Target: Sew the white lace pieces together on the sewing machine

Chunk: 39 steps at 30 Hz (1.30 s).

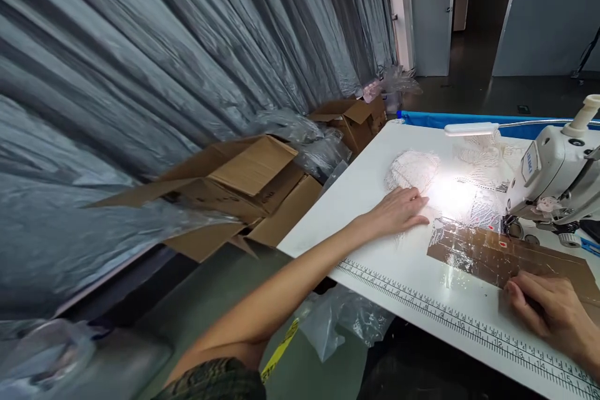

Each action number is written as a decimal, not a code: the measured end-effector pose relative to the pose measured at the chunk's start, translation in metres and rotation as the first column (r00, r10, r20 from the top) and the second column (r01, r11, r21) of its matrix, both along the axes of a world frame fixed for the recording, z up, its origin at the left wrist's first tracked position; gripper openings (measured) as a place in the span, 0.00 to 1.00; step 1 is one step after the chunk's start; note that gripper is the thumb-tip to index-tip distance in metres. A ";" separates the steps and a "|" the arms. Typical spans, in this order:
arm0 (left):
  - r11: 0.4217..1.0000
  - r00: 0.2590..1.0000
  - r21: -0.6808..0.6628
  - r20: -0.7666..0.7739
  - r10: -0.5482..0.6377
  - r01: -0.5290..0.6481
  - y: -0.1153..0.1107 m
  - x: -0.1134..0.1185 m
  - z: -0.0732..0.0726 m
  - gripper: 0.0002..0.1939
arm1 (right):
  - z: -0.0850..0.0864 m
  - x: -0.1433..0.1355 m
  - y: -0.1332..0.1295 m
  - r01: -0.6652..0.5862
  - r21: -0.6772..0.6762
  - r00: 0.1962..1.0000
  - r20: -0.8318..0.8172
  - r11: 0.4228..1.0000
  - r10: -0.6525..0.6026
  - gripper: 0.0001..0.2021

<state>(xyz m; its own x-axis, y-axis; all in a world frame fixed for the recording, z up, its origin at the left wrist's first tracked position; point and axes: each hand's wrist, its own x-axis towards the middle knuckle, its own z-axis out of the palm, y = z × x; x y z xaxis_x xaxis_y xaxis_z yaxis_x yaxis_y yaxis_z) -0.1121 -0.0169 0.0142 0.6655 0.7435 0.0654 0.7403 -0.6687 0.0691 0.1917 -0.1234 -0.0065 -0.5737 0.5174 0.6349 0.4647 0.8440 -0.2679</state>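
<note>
My left hand (pixel 398 209) lies on white lace fabric (pixel 413 169) at the left of the sewing table, fingers stretched out and apart. Under the lamp's glare, more lace (pixel 485 207) runs from near that hand to the sewing machine (pixel 546 169). A brown sheet (pixel 473 247) with a shiny, scratched surface lies below the needle area. My right hand (pixel 553 309) rests with curled fingers at the sheet's lower right edge; whatever those fingers hold, if anything, is hidden.
A printed ruler (pixel 440 315) follows the front edge of the white table (pixel 360 200). The lamp (pixel 471 129) hangs over the lace. Cardboard boxes (pixel 255 169) and plastic bags (pixel 300 131) stand left of the table, before a grey curtain (pixel 187 44). Blue scissors or clippers (pixel 589 247) lie far right.
</note>
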 end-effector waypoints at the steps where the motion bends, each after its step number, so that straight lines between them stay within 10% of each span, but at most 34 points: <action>1: 1.000 1.000 -0.001 -0.004 0.025 -0.025 -0.001 0.000 -0.004 0.16 | 0.004 -0.004 -0.004 -0.021 -0.017 1.000 -0.014 1.000 0.021 0.13; 6: 0.994 0.987 0.106 0.149 -0.056 0.040 -0.009 0.010 0.000 0.18 | 0.023 -0.028 -0.028 -0.006 -0.076 1.000 -0.011 0.997 0.005 0.04; 12: 0.906 0.859 -0.047 0.341 -0.382 0.421 -0.036 0.071 0.008 0.16 | 0.007 -0.030 -0.021 0.194 -0.297 0.976 -0.042 0.935 -0.215 0.39; 19: 0.859 0.841 -0.307 0.493 -0.223 0.409 -0.027 0.113 0.006 0.18 | 0.013 -0.001 -0.010 0.156 -0.845 0.868 -0.131 0.512 -0.479 0.24; 26: 0.985 0.960 0.030 0.220 -0.171 0.169 0.021 0.107 -0.002 0.15 | 0.015 0.032 0.005 0.372 -0.882 0.668 0.038 0.289 -0.743 0.28; 33: 0.950 0.950 0.120 0.082 -0.300 0.290 0.047 0.122 -0.013 0.13 | 0.012 0.039 0.009 0.421 -0.853 0.682 0.073 0.308 -0.727 0.22; 39: 0.794 0.771 0.223 0.197 -0.605 0.566 0.012 0.115 -0.018 0.13 | 0.008 0.045 0.017 0.381 -0.847 0.728 0.028 0.371 -0.685 0.18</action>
